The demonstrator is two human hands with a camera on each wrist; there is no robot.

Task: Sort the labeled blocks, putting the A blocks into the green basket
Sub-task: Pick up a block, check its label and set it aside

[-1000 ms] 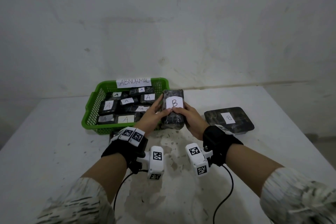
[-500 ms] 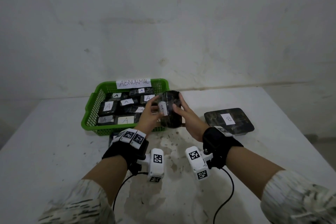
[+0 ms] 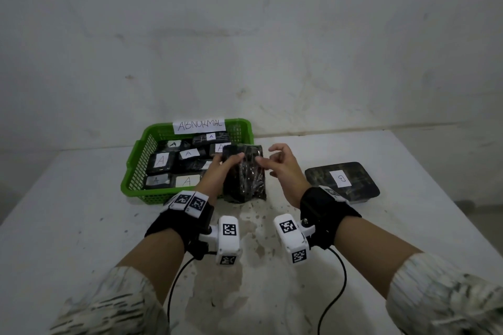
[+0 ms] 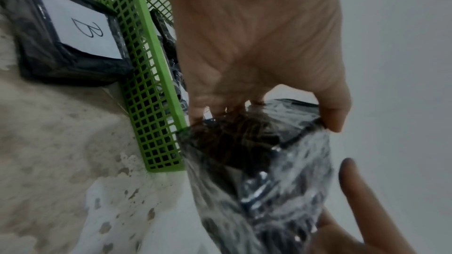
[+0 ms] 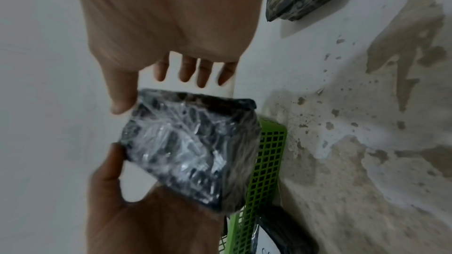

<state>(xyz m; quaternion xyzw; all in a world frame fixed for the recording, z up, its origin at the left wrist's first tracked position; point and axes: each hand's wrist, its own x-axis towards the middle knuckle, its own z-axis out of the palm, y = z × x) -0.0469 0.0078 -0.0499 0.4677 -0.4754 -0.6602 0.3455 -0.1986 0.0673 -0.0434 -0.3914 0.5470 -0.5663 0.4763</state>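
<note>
My left hand grips a black plastic-wrapped block upright just in front of the green basket, at its right front corner. No label shows on the block in any view. My right hand is beside the block with loosely bent fingers, and only its thumb touches the block's edge. In the left wrist view the left hand holds the block between thumb and fingers. The right wrist view shows my right hand with fingers spread off the block. Several A blocks lie in the basket.
A flat B block lies on the white table to the right. Another B block rests against the basket's front wall, hidden behind my left wrist in the head view. An "ABNORMAL" sign hangs on the basket's back rim.
The block has been turned so that its B label no longer faces me. My right hand's fingers have come off it, and the left hand keeps its hold.
</note>
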